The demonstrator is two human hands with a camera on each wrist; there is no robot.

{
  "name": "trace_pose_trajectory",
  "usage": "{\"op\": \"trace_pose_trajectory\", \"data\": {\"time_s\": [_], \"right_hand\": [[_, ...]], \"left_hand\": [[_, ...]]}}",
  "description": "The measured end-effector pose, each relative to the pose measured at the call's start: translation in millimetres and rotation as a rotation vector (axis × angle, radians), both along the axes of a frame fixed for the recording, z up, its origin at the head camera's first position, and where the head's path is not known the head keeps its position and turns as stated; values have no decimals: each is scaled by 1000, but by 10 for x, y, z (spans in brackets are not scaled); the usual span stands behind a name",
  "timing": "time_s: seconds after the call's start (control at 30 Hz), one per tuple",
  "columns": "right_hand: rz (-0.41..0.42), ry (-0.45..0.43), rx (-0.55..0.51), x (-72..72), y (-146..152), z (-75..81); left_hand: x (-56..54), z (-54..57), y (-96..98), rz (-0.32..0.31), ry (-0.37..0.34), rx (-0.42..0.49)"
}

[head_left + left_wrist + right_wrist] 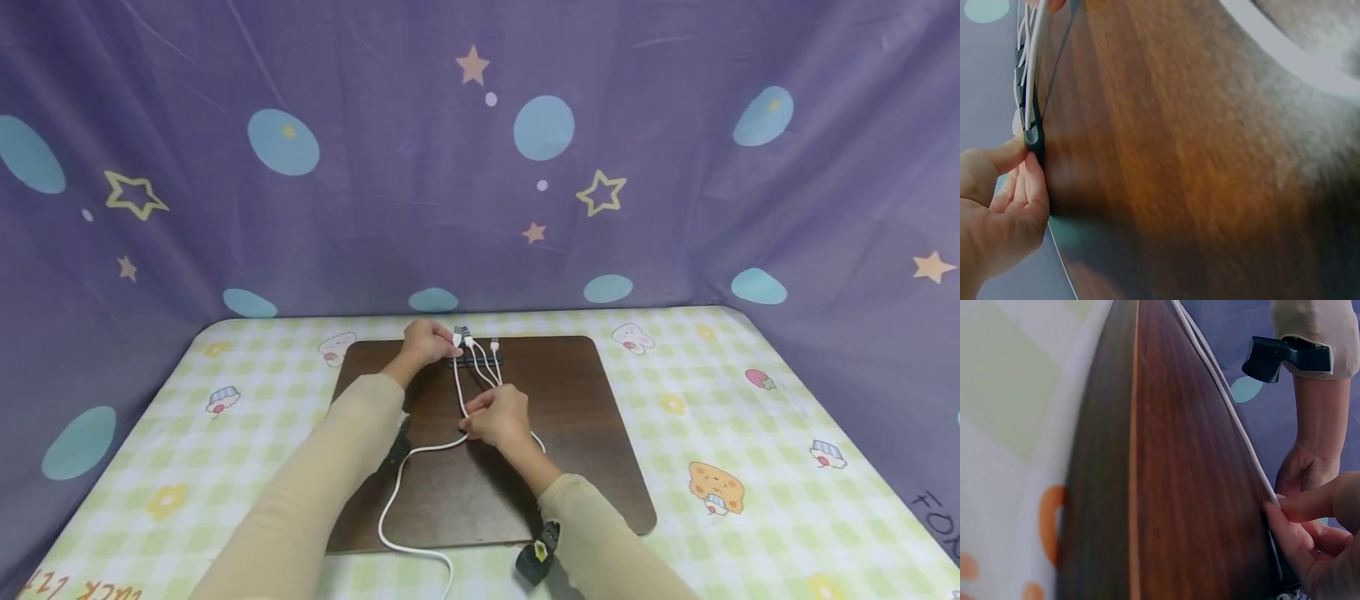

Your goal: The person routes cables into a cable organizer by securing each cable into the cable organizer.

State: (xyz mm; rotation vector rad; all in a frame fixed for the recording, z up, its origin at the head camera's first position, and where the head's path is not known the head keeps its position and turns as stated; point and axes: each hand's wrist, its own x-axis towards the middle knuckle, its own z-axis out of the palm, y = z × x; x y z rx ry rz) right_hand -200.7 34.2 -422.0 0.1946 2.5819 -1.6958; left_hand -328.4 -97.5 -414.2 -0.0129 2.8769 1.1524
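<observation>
A black cable organizer (pixel 491 362) lies near the far edge of a dark brown wooden board, with several white cables running through it. My left hand (pixel 425 342) is at its left end; in the left wrist view the thumb and index finger pinch the end of the organizer (pixel 1034 139). Just beyond those fingertips lies a white USB plug (pixel 457 339). Nearer to me, my right hand (pixel 501 414) pinches the leftmost white cable (pixel 459 387) between thumb and fingers. That cable stretches taut from the organizer to the right hand, which partly hides the other cables.
The wooden board (pixel 570 467) lies on a green checked tablecloth (pixel 675 433). A loose length of white cable (pixel 393 492) curves over the board's near edge. More USB plugs (pixel 495 345) lie beyond the organizer. A purple curtain (pixel 375 242) hangs behind the table.
</observation>
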Motion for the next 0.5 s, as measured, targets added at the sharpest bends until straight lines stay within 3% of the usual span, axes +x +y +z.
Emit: {"op": "trace_pose_trajectory", "data": {"time_s": [0.2,0.4,0.5], "right_hand": [[9,27,38,-10,-7,-27],[11,76,131,-6,-14,-30],[17,108,173,-9,-2,-24]], "left_hand": [[-15,-13,28,84,-30,15],[-54,-10,98,135,-17,-144],[-35,1,90,147,-3,-131]]}}
